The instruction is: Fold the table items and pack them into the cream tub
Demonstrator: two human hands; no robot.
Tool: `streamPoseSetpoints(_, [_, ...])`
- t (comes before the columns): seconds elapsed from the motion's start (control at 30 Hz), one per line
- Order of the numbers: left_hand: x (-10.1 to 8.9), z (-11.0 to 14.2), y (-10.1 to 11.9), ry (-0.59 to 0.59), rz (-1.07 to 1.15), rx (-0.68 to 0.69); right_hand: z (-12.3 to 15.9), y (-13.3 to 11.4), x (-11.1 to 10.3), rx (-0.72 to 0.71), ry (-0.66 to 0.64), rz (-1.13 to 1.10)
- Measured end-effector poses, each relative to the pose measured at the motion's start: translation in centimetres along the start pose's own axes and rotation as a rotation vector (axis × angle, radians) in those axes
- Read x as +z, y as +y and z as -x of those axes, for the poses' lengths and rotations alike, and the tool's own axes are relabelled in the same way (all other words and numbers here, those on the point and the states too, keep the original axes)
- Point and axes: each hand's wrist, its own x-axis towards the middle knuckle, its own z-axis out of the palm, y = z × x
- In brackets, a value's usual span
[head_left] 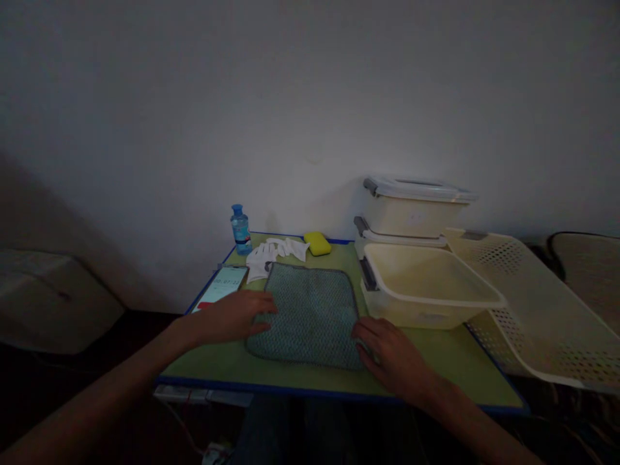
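Note:
A grey-green mesh-textured cloth (310,316) with a darker border lies spread flat on the table in front of me. At its left edge rests my left hand (242,316), thumb and fingers apart. My right hand (385,352) is at the cloth's right edge, its fingers loosely bent with a gap to the thumb. Both hands touch the cloth or hover just over it. Behind the cloth lie white gloves (261,257), close to its back left corner. A yellow sponge (317,244) sits farther back.
A blue bottle (241,231) stands at the back left, with a phone (225,284) showing a timer nearer me. On the right are an uncovered plastic bin (431,310), a lidded box (416,210) behind it and a tilted perforated basket (533,297). The green table (213,365) has a blue edge.

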Motion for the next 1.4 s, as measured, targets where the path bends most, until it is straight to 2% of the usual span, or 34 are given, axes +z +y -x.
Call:
streamPoseSetpoints(0.1, [-0.8, -5.3, -0.1, 0.189, -0.009, -0.103, -5.8, 0.1, 0.3, 0.066, 0.056, -0.157])
streamPoseSetpoints(0.17, [-0.1, -9.1, -0.1, 0.296, 0.028, -0.253, -10.0, 0.1, 1.5, 0.147, 0.140, -0.294])
streamPoseSetpoints(0.2, [0.6, -10.7, -0.1, 0.320, 0.060, -0.338, -12.0, 0.1, 2.5, 0.231, 0.180, -0.366])
streamPoseSetpoints(0.23, [1.5, -12.0, 0.0, 0.320, 0.069, -0.367, -13.6, 0.1, 3.6, 0.332, 0.209, -0.424])
streamPoseSetpoints(0.33, [4.9, -13.7, 0.1, 0.328, 0.058, -0.448, -16.0, 0.1, 7.0, 0.444, 0.227, -0.407])
streamPoseSetpoints(0.4, [7.2, -13.3, -0.1, 0.332, 0.033, -0.484, -16.0, 0.1, 9.0, 0.486, 0.229, -0.375])
streamPoseSetpoints(0.47, [9.0, -12.6, -0.4, 0.308, 0.004, -0.471, -15.3, 0.2, 10.3, 0.469, 0.217, -0.353])
streamPoseSetpoints(0.57, [10.2, -11.8, -1.1, 0.234, -0.142, -0.401, -14.6, 0.5, 11.1, 0.415, 0.182, -0.314])
streamPoseSetpoints(0.73, [10.2, -11.5, -2.2, 0.223, -0.230, -0.416, -14.2, 1.6, 10.8, 0.355, 0.029, -0.055])
streamPoseSetpoints(0.93, [10.0, -10.7, -3.7, 0.242, -0.217, -0.434, -13.3, 3.2, 10.1, 0.427, -0.062, 0.002])
streamPoseSetpoints(1.17, [9.9, -10.3, -4.1, 0.249, -0.237, -0.441, -12.4, 4.7, 10.1, 0.490, -0.068, 0.031])
streamPoseSetpoints(1.4, [9.8, -10.1, -4.1, 0.230, -0.237, -0.481, -12.2, 4.9, 10.1, 0.531, -0.045, 0.045])
